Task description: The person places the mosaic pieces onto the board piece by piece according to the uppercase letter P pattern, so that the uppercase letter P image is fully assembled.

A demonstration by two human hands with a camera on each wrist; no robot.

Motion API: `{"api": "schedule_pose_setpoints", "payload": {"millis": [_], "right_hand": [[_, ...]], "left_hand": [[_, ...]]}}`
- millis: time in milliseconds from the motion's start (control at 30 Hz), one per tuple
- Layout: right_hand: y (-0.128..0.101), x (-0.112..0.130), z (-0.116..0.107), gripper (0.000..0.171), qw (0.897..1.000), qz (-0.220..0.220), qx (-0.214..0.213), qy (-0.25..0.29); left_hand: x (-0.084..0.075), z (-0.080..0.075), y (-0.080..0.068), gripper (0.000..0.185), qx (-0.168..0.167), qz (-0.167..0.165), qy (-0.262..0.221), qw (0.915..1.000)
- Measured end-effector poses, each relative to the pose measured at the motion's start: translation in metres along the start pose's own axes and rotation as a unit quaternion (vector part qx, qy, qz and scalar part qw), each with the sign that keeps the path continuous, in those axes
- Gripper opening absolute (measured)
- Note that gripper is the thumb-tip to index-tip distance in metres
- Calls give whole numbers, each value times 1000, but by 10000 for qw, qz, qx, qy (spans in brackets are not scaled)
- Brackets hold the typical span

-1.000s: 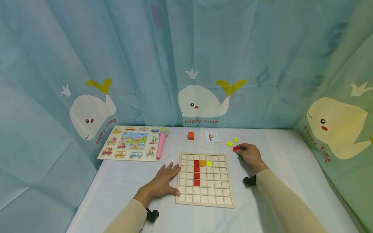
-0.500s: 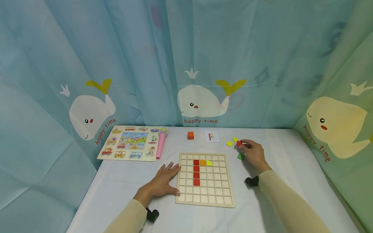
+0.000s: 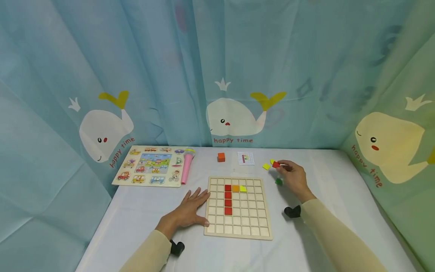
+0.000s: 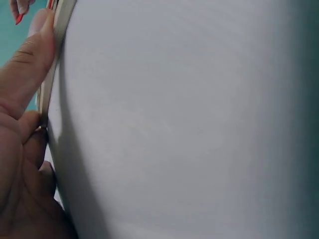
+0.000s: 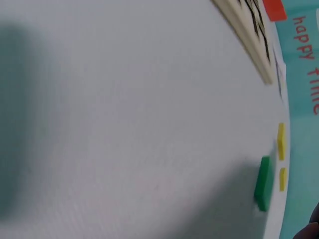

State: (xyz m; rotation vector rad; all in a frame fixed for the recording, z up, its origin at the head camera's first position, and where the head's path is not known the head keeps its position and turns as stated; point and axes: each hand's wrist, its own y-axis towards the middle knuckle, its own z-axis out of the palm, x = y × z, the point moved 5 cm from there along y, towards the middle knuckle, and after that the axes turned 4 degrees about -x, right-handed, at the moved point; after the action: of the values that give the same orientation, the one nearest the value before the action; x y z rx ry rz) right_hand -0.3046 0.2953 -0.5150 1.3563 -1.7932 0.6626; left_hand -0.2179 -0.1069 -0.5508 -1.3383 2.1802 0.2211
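Observation:
In the head view my left hand (image 3: 185, 211) lies with fingers spread against the left edge of a wooden grid board (image 3: 251, 219). The left wrist view shows its thumb over the board's rim (image 4: 62, 25). A column of red tiles (image 3: 228, 195) fills part of the grid, with an orange tile (image 3: 235, 188) and a yellow tile with one rounded corner (image 3: 242, 189) beside the top one. Right of the board, my right hand (image 3: 295, 179) pinches a red tile (image 3: 276, 164) between thumb and fingertips. A green tile (image 5: 262, 184) lies on the table below that hand.
Two yellow pieces lie near the red tile, one a square (image 3: 266, 166). Behind the board are a patterned card (image 3: 245, 158) and an orange-red cube (image 3: 221, 157). A vehicle puzzle (image 3: 149, 166) and pink toy microphone (image 3: 186, 168) sit at the back left, before a whale-print curtain (image 3: 234, 117).
My right hand has raised the red tile and moved it toward the back, away from the green tile, which now shows more fully. My left hand stays at the board's edge.

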Motion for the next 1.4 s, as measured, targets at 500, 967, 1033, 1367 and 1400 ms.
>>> {"api": "schedule_pose_setpoints", "payload": {"millis": [500,967,1033,1367,1400], "right_hand": [[-19,20,10,35,9988,-311,91,369],[-63,43,35,32,9945,-516,648,634],[-70,48,39,31,9925,-554,763,777],[-103,58,63,25,9877,-649,1262,656],[-107,59,65,24,9870,-690,1320,612]], "left_hand": [[-4,-6,3,108,-89,93,93,9999],[-6,-4,1,116,-27,64,118,9999],[-5,-3,1,114,-47,34,111,9999],[-6,-1,5,111,-131,-23,154,9998],[-6,-1,5,111,-131,-38,172,9998]]}}
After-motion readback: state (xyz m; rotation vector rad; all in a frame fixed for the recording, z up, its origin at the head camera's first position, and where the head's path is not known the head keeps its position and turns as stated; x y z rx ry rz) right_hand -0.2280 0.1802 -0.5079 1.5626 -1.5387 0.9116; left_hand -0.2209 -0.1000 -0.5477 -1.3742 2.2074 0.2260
